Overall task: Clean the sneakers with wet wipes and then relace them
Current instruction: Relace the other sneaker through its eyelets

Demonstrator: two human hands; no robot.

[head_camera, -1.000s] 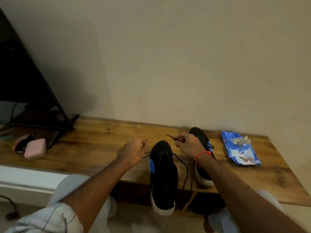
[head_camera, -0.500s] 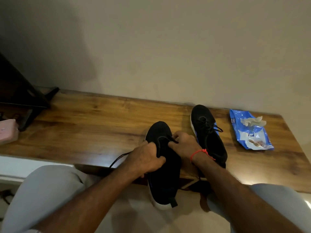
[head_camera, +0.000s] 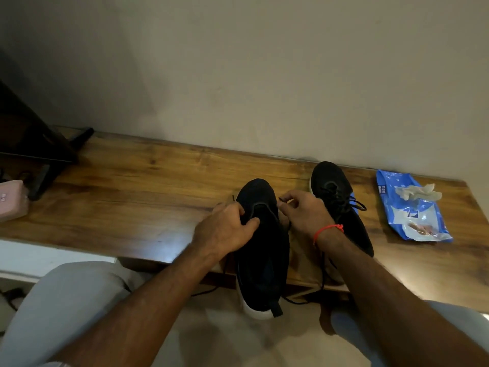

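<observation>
While the left hand [head_camera: 225, 229] grips the unlaced black knit sneaker [head_camera: 260, 250] at centre frame to steady it, the right hand [head_camera: 304, 211] pinches the black lace tip [head_camera: 281, 199] for threading.

Single head view, close, facing forward-down over wooden shelf [head_camera: 137, 197].

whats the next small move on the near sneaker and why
Probably feed the lace tip pinched in the right hand into an eyelet near the toe: the left hand grips the near sneaker, which looks unlaced, while the far sneaker is already laced.
</observation>
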